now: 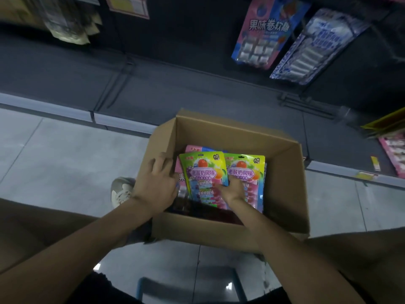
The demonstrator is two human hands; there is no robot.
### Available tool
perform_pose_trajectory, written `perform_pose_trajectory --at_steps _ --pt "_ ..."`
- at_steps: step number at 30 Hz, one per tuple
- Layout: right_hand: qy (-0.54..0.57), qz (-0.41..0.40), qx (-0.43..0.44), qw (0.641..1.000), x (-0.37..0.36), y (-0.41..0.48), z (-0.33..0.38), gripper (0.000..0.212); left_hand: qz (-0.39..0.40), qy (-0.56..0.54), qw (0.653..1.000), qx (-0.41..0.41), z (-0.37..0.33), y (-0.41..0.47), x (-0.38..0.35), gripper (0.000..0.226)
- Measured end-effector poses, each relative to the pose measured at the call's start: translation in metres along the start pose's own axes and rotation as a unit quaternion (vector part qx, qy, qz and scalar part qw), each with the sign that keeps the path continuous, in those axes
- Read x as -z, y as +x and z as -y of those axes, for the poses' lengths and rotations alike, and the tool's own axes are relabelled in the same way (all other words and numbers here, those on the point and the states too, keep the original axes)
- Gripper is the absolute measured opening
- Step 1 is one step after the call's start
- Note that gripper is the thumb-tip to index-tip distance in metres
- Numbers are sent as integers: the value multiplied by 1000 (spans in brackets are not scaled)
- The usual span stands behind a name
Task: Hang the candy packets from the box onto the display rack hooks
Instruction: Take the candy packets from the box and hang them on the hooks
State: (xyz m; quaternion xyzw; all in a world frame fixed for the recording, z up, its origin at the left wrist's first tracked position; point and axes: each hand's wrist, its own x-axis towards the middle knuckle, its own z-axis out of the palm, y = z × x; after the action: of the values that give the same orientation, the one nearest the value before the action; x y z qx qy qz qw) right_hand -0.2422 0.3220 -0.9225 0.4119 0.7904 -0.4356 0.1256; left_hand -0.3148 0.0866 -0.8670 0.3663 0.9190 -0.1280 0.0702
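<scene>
1. Standing upright in an open cardboard box (232, 134), two green candy packets are seen side by side, their hang-holes at the top.
2. The box is set on a grey tiled floor (54, 161), just in front of the dark display rack (175, 62).
3. The left green packet (203, 170) is grasped at its left edge by the left hand (155, 183), whose fingers are curled against it.
4. The right hand (233, 190) is laid low on the front of the right green packet (245, 167), with fingers bent towards the seam between the two; whether anything is actually clasped cannot be told.
5. Pink packets (192, 148) are stacked behind the green ones, inside the box.
6. On the rack above, a pink-and-blue packet (265, 34) and a blue-and-white packet (315, 47) are hung beside each other.
7. A pale shoe (120, 189) is seen on the floor just left of the box.
</scene>
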Motion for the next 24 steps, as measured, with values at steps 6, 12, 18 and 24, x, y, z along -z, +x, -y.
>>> perform_pose_trajectory --at_steps 6,12,18,24 --pt "-37 40 123 991 37 -7 16 39 -37 -35 999 6 1 12 10 63" --pt "109 68 143 981 127 -21 59 26 -82 -279 953 84 -9 27 45 66" --pt "189 126 171 959 188 -48 102 30 37 -796 588 139 -28 37 109 53" --pt "230 125 178 948 211 -55 110 34 23 -865 488 120 -41 45 142 30"
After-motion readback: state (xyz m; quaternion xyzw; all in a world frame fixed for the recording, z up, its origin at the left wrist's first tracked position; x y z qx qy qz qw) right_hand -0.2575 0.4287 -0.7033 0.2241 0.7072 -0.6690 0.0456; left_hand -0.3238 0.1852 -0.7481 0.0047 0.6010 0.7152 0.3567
